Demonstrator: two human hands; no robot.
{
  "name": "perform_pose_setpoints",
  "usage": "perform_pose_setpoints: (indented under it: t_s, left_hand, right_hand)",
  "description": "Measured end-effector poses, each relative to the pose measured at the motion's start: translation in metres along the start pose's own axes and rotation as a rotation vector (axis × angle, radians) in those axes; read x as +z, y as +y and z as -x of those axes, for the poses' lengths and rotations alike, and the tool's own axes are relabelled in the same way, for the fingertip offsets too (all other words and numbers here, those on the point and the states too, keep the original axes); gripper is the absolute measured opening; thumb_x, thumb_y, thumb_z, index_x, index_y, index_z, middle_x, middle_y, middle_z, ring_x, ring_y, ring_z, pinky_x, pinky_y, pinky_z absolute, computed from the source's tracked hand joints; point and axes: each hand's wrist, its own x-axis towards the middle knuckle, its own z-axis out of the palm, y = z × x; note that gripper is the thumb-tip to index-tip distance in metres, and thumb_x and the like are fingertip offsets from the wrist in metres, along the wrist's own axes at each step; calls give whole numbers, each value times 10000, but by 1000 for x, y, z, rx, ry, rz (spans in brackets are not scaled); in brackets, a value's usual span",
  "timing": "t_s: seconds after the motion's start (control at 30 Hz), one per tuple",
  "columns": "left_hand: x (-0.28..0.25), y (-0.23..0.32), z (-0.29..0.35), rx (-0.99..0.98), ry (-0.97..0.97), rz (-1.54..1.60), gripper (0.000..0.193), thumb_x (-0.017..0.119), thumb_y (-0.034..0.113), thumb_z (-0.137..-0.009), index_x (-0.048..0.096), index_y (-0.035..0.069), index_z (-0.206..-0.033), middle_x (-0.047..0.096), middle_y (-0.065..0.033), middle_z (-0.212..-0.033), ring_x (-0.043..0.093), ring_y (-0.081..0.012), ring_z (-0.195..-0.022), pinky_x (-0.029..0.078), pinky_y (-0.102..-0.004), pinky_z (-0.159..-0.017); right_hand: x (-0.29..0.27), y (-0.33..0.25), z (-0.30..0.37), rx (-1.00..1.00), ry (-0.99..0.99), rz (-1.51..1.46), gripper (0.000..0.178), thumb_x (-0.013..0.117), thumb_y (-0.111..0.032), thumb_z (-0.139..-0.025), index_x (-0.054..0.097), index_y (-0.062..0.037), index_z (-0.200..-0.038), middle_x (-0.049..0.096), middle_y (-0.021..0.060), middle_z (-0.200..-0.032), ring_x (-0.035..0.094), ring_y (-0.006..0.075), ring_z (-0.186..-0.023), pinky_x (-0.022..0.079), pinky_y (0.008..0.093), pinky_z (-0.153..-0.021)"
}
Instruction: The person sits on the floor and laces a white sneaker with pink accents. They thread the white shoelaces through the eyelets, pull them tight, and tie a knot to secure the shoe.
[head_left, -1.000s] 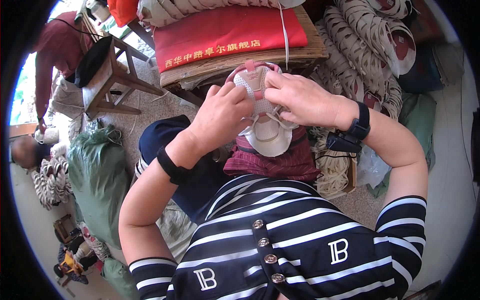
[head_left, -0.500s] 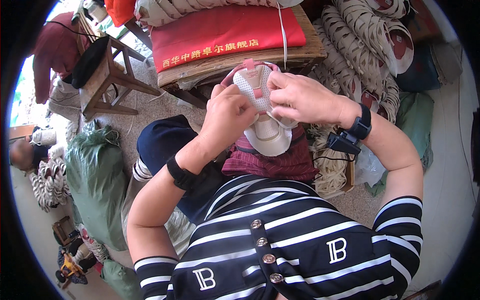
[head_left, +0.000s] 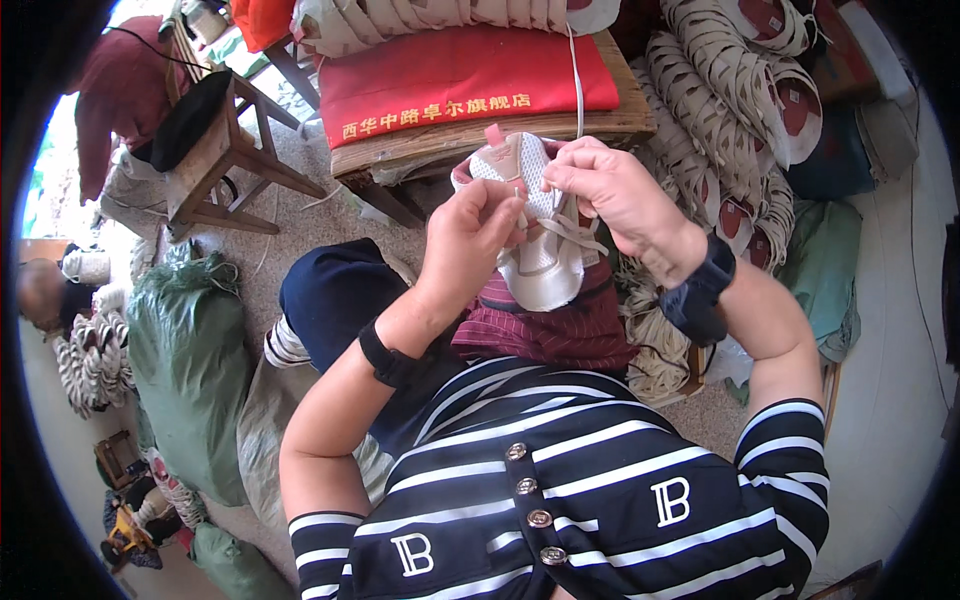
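A white mesh shoe upper (head_left: pixel 543 283) with a pink pull tab (head_left: pixel 494 135) and a beige tongue rests toe toward me on maroon pinstriped cloth (head_left: pixel 545 338) over my lap. My left hand (head_left: pixel 468 232) is closed in a pinch at the left of the lacing, a small pale lace end showing at its fingertips. Across from it, my right hand (head_left: pixel 622 200) pinches a white shoelace (head_left: pixel 575 232) above the shoe's right side. Loose lace loops hang below the right fingers. My fingers hide part of the eyelets.
Ahead stands a wooden table (head_left: pixel 400 160) with a red printed cloth (head_left: pixel 470 85) and a row of shoe uppers. More stacked uppers (head_left: pixel 710 130) are at right, above a box of laces (head_left: pixel 655 350). At left are a wooden stool (head_left: pixel 215 160) and a green sack (head_left: pixel 185 370).
Both hands have shifted slightly, the right rising and turning with its fingers pinched higher. The lace loops now show below the right hand. The shoe has tilted a little.
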Motion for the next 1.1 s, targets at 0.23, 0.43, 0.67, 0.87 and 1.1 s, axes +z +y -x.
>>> perform_pose_setpoints:
  t_s: [0.23, 0.43, 0.67, 0.87, 1.1]
  left_hand:
    - [0, 4, 6, -36, 15, 235, 116, 635, 98, -990, 623, -6, -1041, 667, -25, -879, 628, -68, -762, 540, -227, -697]
    - [2, 2, 7, -35, 52, 229, 221, 633, 18, -964, 532, -12, -1157, 660, -58, -952, 671, -127, -834, 575, -265, -782]
    - [-12, 14, 7, -168, 46, 362, 214, 568, 110, -1014, 573, -27, -1178, 695, -102, -1032, 651, -101, -777, 546, -247, -720]
    - [-41, 34, 1, -16, -222, 106, 357, 480, 223, -1068, 595, 52, -1360, 695, -24, -1038, 520, -43, -719, 470, -205, -687]
    - [-5, 52, 18, -72, -606, 155, 337, 481, 306, -1077, 656, 71, -1244, 615, 26, -1045, 478, -52, -783, 441, -206, -721]
  right_hand:
    - [13, 0, 16, -189, -171, 108, 116, 606, -107, -1005, 664, -9, -1030, 571, -7, -1009, 624, 28, -768, 527, 175, -630]
    - [20, 27, 7, -174, -143, 61, 129, 615, -57, -983, 652, 17, -1082, 646, 7, -930, 659, 61, -839, 564, 213, -718]
    - [17, 11, 12, -597, -138, 557, 119, 584, 25, -957, 670, 14, -1039, 642, 56, -949, 676, 110, -792, 554, 235, -714]
    - [19, -120, 57, -954, -50, 206, 95, 576, -25, -977, 645, 1, -1037, 655, 95, -924, 692, 137, -803, 550, 257, -707]
    - [-29, -204, 26, -1254, 427, 141, 169, 675, -135, -954, 704, -19, -1075, 707, 47, -917, 671, 135, -733, 567, 177, -633]
